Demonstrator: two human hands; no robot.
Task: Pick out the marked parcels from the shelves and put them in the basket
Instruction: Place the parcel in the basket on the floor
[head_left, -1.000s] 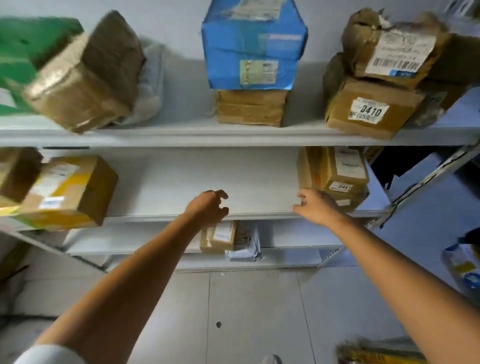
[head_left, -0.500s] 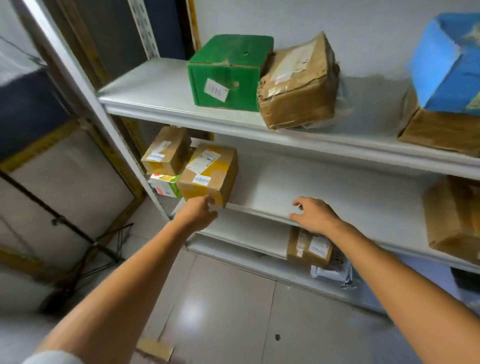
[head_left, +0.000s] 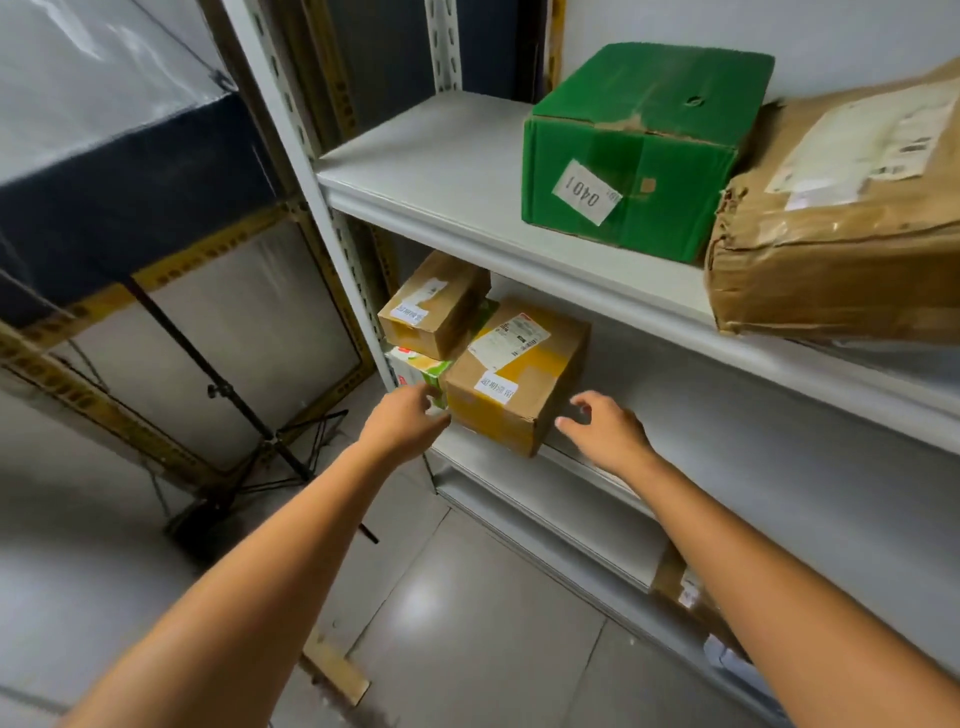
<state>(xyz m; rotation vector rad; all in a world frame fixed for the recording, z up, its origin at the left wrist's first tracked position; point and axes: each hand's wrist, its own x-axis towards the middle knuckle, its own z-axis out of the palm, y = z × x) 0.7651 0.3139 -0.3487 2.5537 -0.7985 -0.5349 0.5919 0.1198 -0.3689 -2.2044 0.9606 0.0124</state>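
A brown cardboard parcel with yellow tape (head_left: 511, 382) sits at the front of the middle shelf (head_left: 727, 441). My left hand (head_left: 402, 423) hovers at its left front corner with fingers loosely curled, holding nothing. My right hand (head_left: 605, 428) is just right of the parcel, fingers spread and bent, a small gap from its side. Behind it a smaller brown parcel (head_left: 434, 306) rests on a green-and-white box (head_left: 418, 371). On the upper shelf (head_left: 447, 171) stand a green box labelled 0401 (head_left: 639, 150) and a crumpled brown parcel (head_left: 841, 228). No basket is in view.
A white shelf upright (head_left: 332, 228) runs left of the parcels. A black tripod stand (head_left: 244, 415) and a yellow-framed rack (head_left: 104, 410) stand at the left on the grey tiled floor (head_left: 467, 623). More parcels (head_left: 685, 587) lie on the lowest shelf, partly hidden.
The view has swung left along the shelves and closer. My right hand has moved left from the shelf edge to the taped parcel's right side; my left hand stays at its left corner.
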